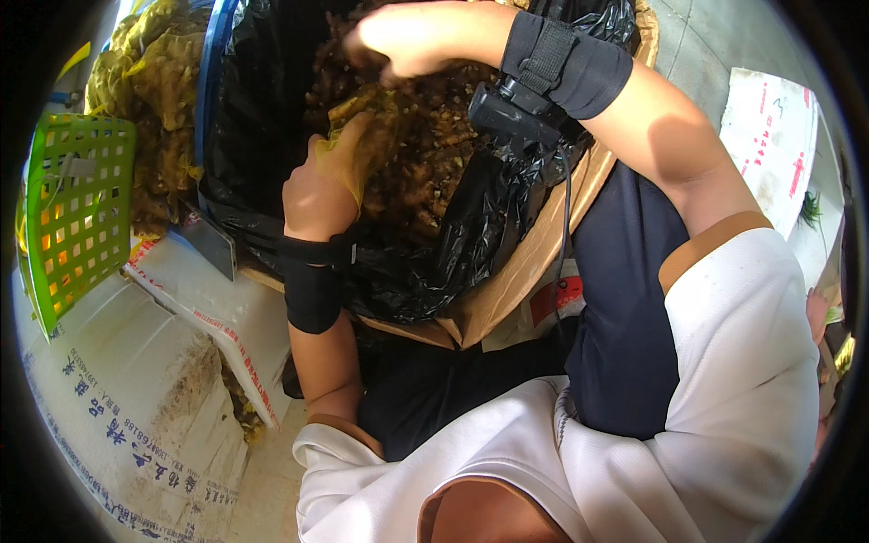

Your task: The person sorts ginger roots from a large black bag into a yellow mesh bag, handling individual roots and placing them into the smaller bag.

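A cardboard box (pixel 536 285) lined with a black plastic bag (pixel 265 136) lies before me, holding a heap of small brown knobbly pieces (pixel 424 183) that look like ginger roots. My left hand (pixel 326 176) grips a yellow mesh bag (pixel 373 129) over the heap; some pieces seem to be inside its netting. Over the far part of the heap is my right hand (pixel 397 41), blurred, with its fingers pointing down and left; whether it holds anything does not show. Both wrists wear black bands, and a black device with a cable is strapped to the right one.
Filled yellow mesh bags (pixel 163 81) stand left of the box, behind a green plastic basket (pixel 81 203). White foam boxes (pixel 136 394) bearing writing lie at lower left. A dark flat device (pixel 210 246) leans near the box. Another white foam box (pixel 767 142) stands at right.
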A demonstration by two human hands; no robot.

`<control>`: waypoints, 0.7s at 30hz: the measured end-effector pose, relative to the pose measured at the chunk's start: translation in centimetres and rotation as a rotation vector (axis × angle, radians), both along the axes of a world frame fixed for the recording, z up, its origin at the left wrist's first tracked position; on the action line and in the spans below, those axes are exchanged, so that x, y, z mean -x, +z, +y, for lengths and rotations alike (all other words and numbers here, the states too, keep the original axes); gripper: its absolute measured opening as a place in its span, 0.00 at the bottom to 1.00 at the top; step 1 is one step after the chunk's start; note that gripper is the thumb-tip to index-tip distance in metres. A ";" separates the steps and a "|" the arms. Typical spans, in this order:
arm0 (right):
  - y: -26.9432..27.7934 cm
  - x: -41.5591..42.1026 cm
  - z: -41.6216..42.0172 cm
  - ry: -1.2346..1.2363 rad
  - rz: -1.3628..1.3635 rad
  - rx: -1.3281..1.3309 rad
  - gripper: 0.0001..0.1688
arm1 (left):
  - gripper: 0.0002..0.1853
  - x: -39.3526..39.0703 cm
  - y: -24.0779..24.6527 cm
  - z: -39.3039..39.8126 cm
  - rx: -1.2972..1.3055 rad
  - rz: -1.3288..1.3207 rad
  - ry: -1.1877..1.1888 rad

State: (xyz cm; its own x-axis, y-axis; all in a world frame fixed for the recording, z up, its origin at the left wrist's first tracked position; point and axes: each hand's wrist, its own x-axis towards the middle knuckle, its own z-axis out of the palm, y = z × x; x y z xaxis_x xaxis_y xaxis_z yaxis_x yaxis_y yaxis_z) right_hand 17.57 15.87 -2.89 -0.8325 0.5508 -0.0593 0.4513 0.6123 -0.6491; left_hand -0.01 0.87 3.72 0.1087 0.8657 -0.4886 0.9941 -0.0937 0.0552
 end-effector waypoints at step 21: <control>0.8 0.8 -2.1 -0.035 0.134 0.292 0.14 | 0.27 1.1 -0.5 0.0 -0.030 -0.040 0.046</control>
